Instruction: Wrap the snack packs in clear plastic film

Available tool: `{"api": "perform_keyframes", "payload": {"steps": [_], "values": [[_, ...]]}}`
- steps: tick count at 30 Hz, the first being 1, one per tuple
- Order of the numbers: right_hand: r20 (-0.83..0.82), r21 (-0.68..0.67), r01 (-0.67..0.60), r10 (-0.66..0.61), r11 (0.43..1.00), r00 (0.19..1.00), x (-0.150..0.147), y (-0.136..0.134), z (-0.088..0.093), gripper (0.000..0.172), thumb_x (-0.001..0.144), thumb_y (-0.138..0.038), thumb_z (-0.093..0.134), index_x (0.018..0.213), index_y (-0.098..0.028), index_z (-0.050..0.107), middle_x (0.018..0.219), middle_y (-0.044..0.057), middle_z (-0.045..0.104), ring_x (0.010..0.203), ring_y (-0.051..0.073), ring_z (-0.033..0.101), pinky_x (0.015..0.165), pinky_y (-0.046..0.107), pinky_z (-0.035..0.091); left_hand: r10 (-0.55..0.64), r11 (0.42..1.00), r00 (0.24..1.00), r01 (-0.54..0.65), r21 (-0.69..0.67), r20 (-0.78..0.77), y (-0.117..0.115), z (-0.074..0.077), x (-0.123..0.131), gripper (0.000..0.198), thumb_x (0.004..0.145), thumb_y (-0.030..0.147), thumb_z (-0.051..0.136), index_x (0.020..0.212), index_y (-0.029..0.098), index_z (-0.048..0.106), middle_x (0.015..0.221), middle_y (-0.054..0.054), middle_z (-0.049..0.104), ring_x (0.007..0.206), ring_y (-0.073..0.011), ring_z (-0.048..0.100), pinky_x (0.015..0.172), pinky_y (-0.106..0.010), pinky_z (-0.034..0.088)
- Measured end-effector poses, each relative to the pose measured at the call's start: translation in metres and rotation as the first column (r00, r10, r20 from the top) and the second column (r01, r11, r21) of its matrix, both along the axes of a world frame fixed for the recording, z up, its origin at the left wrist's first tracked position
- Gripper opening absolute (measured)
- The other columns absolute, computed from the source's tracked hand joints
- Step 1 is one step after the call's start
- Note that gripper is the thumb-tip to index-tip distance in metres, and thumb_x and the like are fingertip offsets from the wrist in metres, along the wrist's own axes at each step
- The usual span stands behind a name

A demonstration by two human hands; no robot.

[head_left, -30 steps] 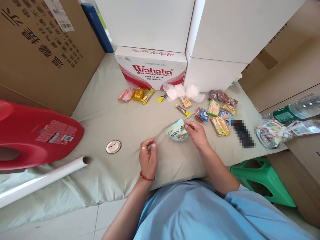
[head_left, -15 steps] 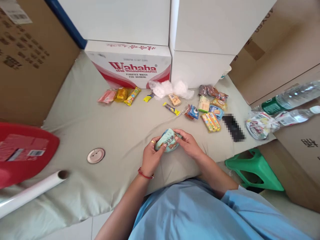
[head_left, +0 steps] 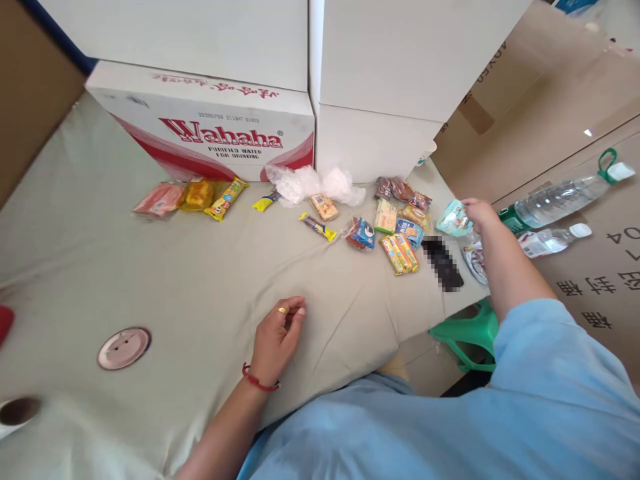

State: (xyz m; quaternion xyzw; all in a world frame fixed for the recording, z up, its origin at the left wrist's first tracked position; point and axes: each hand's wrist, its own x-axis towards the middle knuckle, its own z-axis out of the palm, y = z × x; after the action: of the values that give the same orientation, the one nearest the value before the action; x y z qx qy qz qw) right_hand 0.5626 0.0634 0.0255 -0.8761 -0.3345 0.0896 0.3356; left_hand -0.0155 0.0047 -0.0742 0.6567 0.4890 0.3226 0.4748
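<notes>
Out to the right, my right hand point(head_left: 483, 215) has its fingers closed on the edge of a light teal snack packet point(head_left: 453, 219), beyond a blurred-out dark object point(head_left: 443, 264). My left hand point(head_left: 279, 337), wearing a gold ring and a red bracelet, rests on the cloth-covered surface point(head_left: 200, 280) with its fingers curled in and nothing visible in them. To the left of the packet lie several wrapped snacks, among them a yellow-orange pack point(head_left: 400, 253), a blue pack point(head_left: 410, 231) and a pale green-edged pack point(head_left: 385, 216).
Clear bags point(head_left: 295, 185) and small snacks point(head_left: 318, 227) lie before a Wahaha water carton point(head_left: 215, 133). A pink pack point(head_left: 159, 200) is farther left. A round pin badge point(head_left: 124, 348) sits at left. Bottles point(head_left: 560, 200) and a green stool point(head_left: 467, 337) are at right.
My right hand has carried the teal packet from in front of me to the far right. My left hand has let go of it and moved slightly left and down. The view has shifted right.
</notes>
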Motion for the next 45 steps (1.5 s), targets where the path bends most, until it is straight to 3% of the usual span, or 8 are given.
{"api": "perform_keyframes", "payload": {"steps": [8, 20, 25, 28, 32, 35, 39, 45], "values": [[-0.021, -0.265, -0.058, 0.054, 0.962, 0.998, -0.019, 0.049, -0.061, 0.041, 0.079, -0.004, 0.055, 0.114, -0.01, 0.076, 0.086, 0.009, 0.075, 0.073, 0.018, 0.065, 0.073, 0.028, 0.052, -0.032, 0.984, 0.989, 0.057, 0.17, -0.143, 0.0, 0.007, 0.003, 0.027, 0.099, 0.04, 0.052, 0.107, 0.021, 0.07, 0.093, -0.004, 0.073, 0.081, -0.0184, 0.07, 0.074, -0.031, 0.057], [0.323, -0.447, -0.006, 0.168, 0.895, 0.931, -0.046, 0.029, -0.079, 0.047, 0.089, -0.017, 0.054, 0.133, -0.017, 0.068, 0.136, 0.019, 0.059, 0.133, 0.038, 0.044, 0.109, 0.053, 0.042, -0.066, 0.968, 0.987, 0.098, 0.232, -0.144, 0.003, 0.01, 0.013, 0.025, 0.1, 0.03, 0.05, 0.103, 0.022, 0.074, 0.094, -0.004, 0.074, 0.083, -0.0169, 0.07, 0.079, -0.029, 0.056], [0.401, -0.439, 0.041, 0.155, 0.898, 0.903, -0.06, 0.025, -0.068, 0.049, 0.088, -0.012, 0.051, 0.134, -0.019, 0.066, 0.141, 0.017, 0.057, 0.135, 0.036, 0.042, 0.11, 0.054, 0.041, -0.023, 0.989, 0.998, 0.03, 0.143, -0.051, 0.002, 0.007, 0.011, 0.024, 0.097, 0.036, 0.055, 0.103, 0.022, 0.073, 0.096, -0.005, 0.074, 0.084, -0.0186, 0.069, 0.079, -0.032, 0.056], [0.509, -0.224, 0.079, 0.047, 0.971, 0.859, -0.076, 0.031, -0.048, 0.046, 0.089, -0.011, 0.046, 0.13, -0.014, 0.066, 0.143, 0.019, 0.053, 0.137, 0.034, 0.042, 0.112, 0.051, 0.039, 0.068, 0.997, 0.987, -0.063, -0.037, 0.146, 0.003, 0.005, 0.006, 0.026, 0.093, 0.04, 0.061, 0.105, 0.021, 0.073, 0.097, -0.006, 0.073, 0.084, -0.0184, 0.068, 0.077, -0.032, 0.055], [0.563, 0.029, -0.177, 0.13, 0.984, 0.816, -0.128, 0.056, -0.016, 0.039, 0.093, -0.013, 0.039, 0.122, -0.012, 0.066, 0.127, 0.02, 0.059, 0.123, 0.028, 0.055, 0.109, 0.041, 0.042, 0.214, 0.94, 0.867, -0.057, -0.336, 0.449, 0.009, 0.011, -0.003, 0.028, 0.084, 0.04, 0.07, 0.103, 0.019, 0.073, 0.093, -0.007, 0.074, 0.077, -0.0165, 0.065, 0.07, -0.03, 0.052], [0.533, -0.053, -0.532, 0.475, 0.845, 0.701, -0.193, 0.083, 0.002, 0.035, 0.096, -0.017, 0.04, 0.115, -0.014, 0.069, 0.115, 0.015, 0.065, 0.111, 0.026, 0.06, 0.101, 0.036, 0.045, 0.292, 0.897, 0.765, -0.01, -0.443, 0.574, 0.016, 0.018, -0.007, 0.029, 0.08, 0.038, 0.072, 0.1, 0.017, 0.073, 0.092, -0.008, 0.073, 0.074, -0.0159, 0.062, 0.068, -0.031, 0.05], [0.375, -0.324, -0.807, 0.85, 0.493, 0.369, -0.292, 0.122, 0.0, 0.033, 0.095, -0.015, 0.047, 0.116, -0.017, 0.072, 0.114, 0.012, 0.069, 0.109, 0.027, 0.062, 0.096, 0.036, 0.045, 0.348, 0.87, 0.675, 0.025, -0.492, 0.65, 0.021, 0.021, -0.008, 0.029, 0.075, 0.035, 0.074, 0.098, 0.018, 0.074, 0.092, -0.009, 0.072, 0.076, -0.0165, 0.061, 0.071, -0.032, 0.052], [0.22, -0.573, -0.718, 0.918, 0.396, 0.331, -0.397, 0.155, -0.034, 0.034, 0.097, -0.013, 0.05, 0.126, -0.01, 0.067, 0.126, 0.02, 0.065, 0.103, 0.028, 0.063, 0.092, 0.038, 0.047, 0.358, 0.852, 0.611, 0.095, -0.514, 0.706, 0.024, 0.02, -0.009, 0.026, 0.073, 0.03, 0.077, 0.097, 0.018, 0.075, 0.09, -0.006, 0.072, 0.073, -0.0137, 0.06, 0.073, -0.031, 0.049]]}}
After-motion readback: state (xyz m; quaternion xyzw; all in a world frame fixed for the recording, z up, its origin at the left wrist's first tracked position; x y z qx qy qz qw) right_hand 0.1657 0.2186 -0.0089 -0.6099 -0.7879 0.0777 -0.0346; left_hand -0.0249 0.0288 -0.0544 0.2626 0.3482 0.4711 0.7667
